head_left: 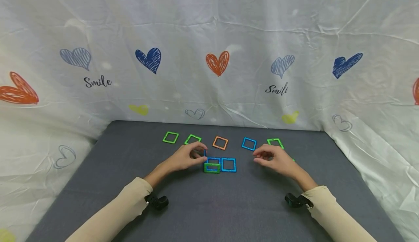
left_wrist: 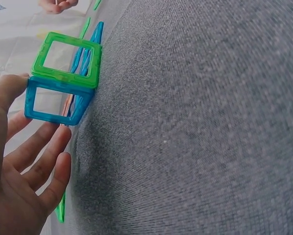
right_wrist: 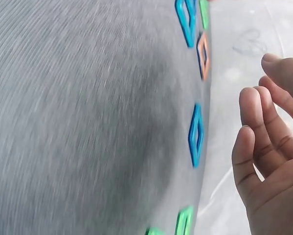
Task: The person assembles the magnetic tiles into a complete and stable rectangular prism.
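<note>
My left hand (head_left: pixel 189 157) pinches an upright blue square magnetic tile (left_wrist: pixel 48 116) between thumb and fingers. This tile stands at the left side of a flat blue tile (head_left: pixel 214 158). A green square tile (left_wrist: pixel 58 77) stands upright along the near side, its edge meeting the held blue tile. Another flat blue tile (head_left: pixel 228 170) adjoins the base on the right. My right hand (head_left: pixel 275 158) hovers above the table right of these tiles, fingers loosely bent, holding nothing. In the right wrist view its fingers (right_wrist: pixel 251 105) are apart from any tile.
Along the back of the grey table (head_left: pixel 209 209) lie loose square tiles: green (head_left: pixel 168 142), another green (head_left: pixel 195 136), orange (head_left: pixel 220 148), blue (head_left: pixel 248 149) and a green one (head_left: pixel 274 139) partly behind my right hand. A white curtain (head_left: pixel 183 89) with hearts borders the table.
</note>
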### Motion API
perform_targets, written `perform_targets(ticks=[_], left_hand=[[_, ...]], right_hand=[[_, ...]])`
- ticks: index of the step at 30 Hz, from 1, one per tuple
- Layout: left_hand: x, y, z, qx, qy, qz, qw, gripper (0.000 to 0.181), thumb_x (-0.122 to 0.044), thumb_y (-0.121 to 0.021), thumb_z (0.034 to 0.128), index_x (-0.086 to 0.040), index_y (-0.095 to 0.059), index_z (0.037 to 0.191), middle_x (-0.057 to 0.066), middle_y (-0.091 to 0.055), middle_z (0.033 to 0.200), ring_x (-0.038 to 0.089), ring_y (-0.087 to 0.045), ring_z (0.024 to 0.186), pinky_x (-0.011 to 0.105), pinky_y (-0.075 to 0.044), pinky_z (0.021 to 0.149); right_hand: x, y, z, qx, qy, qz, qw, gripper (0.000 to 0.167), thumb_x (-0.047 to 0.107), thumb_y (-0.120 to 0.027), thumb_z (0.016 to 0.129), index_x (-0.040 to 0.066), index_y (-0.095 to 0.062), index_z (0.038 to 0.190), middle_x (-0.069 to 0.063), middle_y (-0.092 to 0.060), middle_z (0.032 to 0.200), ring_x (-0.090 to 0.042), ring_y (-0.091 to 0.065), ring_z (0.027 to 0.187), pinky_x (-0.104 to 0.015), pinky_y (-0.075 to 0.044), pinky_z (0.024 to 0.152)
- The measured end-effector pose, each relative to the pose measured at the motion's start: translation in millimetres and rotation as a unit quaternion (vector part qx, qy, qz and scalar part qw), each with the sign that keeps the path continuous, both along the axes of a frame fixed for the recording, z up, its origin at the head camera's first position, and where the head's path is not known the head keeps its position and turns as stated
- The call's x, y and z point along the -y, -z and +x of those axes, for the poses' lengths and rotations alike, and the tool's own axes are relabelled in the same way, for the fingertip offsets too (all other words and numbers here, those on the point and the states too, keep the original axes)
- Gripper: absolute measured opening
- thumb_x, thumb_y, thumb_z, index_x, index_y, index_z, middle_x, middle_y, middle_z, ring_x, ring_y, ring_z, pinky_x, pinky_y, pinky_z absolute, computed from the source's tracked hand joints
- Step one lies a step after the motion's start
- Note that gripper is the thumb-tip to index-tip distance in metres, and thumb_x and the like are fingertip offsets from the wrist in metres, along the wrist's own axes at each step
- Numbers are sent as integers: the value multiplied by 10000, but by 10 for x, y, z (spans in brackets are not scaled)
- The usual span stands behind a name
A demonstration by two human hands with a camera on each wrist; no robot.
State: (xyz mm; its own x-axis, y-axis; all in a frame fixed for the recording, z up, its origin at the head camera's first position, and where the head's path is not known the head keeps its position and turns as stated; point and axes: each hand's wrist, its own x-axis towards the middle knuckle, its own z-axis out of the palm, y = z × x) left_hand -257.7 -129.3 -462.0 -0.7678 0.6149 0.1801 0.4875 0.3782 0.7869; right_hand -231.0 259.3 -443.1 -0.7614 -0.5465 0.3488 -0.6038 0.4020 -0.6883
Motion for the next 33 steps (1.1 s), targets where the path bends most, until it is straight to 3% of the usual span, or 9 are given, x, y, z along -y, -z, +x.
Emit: perform_targets(ticks=[6,14,21,33], left_hand=[[8,6,-8,27,4,-7,10000,409,-223,-717,987,-14,-596,1317,162,-643,1253,164,-705,931,370,-559,844],[11,15,-17,16,28,-3,10000,409,-220,-716,988,-12,-594,1318,167,-646,1256,169,-707,925,371,-561,838],[6,12,-7,24,-9,-73,10000,408,-222,-714,989,-13,-595,1319,155,-648,1252,147,-704,920,359,-557,837],[2,18,-15,27,-23,-84,10000,407,-222,-715,988,-16,-595,1317,136,-644,1246,153,-703,930,357,-556,842]], right_hand=[[-186,-28,48,-88,285,111,9995,177,-30,-773,887,28,-733,1049,1,-693,910,-174,-650,775,-285,-537,658],[-249,-202,215,-162,543,225,9981,208,-99,-768,853,33,-727,1008,-83,-689,865,-203,-642,743,-287,-525,634],[-555,40,137,-231,705,329,9967,211,-50,-787,861,18,-728,1052,5,-687,889,-142,-631,750,-252,-515,630],[-1010,184,170,-164,1156,561,9916,311,-22,-818,839,0,-708,1129,-70,-687,954,-164,-648,812,-264,-526,642]])
